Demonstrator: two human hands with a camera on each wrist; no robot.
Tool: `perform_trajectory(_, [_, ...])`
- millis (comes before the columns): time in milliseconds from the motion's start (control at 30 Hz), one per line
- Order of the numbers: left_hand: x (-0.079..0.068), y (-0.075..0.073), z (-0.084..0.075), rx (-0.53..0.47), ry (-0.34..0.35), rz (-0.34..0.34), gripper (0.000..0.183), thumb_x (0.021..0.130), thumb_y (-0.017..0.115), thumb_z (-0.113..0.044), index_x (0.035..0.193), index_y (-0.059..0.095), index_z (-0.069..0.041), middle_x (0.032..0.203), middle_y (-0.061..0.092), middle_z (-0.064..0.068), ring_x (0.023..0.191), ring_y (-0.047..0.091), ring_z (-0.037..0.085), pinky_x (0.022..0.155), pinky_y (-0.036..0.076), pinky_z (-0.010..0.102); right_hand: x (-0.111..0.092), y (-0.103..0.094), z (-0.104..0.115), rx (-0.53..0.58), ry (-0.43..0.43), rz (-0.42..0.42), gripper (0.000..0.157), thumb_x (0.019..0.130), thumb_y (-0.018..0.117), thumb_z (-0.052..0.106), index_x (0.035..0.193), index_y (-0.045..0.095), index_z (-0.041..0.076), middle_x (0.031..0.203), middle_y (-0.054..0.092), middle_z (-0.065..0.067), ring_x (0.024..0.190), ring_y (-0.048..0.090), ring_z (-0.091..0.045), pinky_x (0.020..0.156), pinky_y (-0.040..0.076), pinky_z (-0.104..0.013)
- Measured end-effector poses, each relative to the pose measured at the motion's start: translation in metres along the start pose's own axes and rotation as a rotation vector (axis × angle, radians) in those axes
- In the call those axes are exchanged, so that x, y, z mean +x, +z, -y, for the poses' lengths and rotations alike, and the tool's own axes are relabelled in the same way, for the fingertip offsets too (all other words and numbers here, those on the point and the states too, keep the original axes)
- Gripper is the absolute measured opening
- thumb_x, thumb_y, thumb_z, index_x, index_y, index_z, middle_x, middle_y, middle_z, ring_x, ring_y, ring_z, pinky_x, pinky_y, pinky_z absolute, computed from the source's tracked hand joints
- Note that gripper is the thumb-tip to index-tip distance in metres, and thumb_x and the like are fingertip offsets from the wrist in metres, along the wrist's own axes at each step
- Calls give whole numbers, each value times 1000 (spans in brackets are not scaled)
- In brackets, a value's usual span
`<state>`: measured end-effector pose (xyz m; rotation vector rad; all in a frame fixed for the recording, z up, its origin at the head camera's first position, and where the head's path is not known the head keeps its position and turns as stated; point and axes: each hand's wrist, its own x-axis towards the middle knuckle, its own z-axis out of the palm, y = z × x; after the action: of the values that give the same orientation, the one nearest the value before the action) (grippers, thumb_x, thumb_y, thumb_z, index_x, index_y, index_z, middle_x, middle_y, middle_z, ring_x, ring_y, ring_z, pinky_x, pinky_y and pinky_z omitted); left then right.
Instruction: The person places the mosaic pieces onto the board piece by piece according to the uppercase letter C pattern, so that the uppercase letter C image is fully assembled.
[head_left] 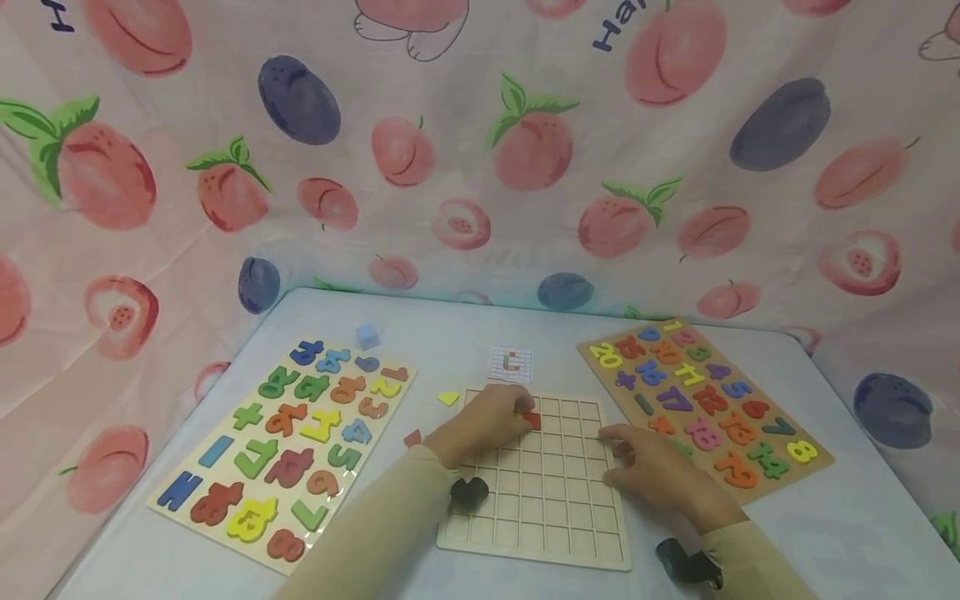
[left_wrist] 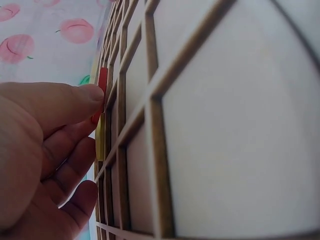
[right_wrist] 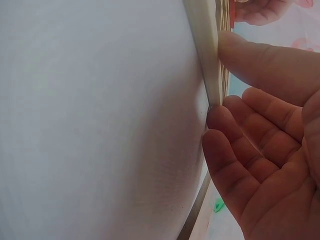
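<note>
Grid board (head_left: 551,537), head view: red tile (head_left: 532,421) upon it — left hand (head_left: 487,419) there, right hand (head_left: 658,468) alongside.
Red tile, left wrist: thumb and fingers (left_wrist: 75,162) pinch it beside a yellow piece (left_wrist: 100,142).
Board's edge (right_wrist: 209,60), right wrist: fingers loosely bent, thumb apart — touching.

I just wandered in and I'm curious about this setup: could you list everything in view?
Table: one, white, lower view
Cloth: one, pale, fruit-printed, behind the table
Grid board: one, pale wood, centre
Left number board: one, pale, multicoloured numerals, left
Right number board: one, tan, multicoloured numerals, right
Picture card: one, white with coloured pattern, beyond the grid board
Cube: one, light blue, beside the left number board's far end
Red tiles: two, red, one at the grid board, one on the table
Yellow tiles: two, yellow, placed likewise
Wrist gear: two, black, one per wrist
Sleeves: two, beige, lower edge
Left hand: one, bare, fingers at a red tile
Right hand: one, bare, at the grid board's right edge
</note>
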<state>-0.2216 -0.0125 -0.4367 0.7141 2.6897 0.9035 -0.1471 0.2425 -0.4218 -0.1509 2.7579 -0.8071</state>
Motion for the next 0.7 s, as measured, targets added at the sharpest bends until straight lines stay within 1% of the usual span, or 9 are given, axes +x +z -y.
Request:
perform_trajectory(300, [-1, 0, -1, -3, -13, -3, 26, 89, 75, -13, 115, 70, -8, 111, 70, 2, 105, 63, 15, 93, 50, 31, -2, -1, 0, 27, -12, 0, 58, 79, 83, 21, 132, 61, 9, 119, 66, -11, 109, 61, -32, 90, 49, -53])
perform_trajectory(700, [0, 1, 0, 7, -23, -4, 25, 90, 74, -12, 114, 70, -9, 111, 69, 1, 105, 62, 14, 93, 50, 30, -1, -1, -1, 25, -21, -2, 59, 79, 83, 21, 132, 61, 9, 121, 66, -12, 109, 61, -33, 90, 49, -53])
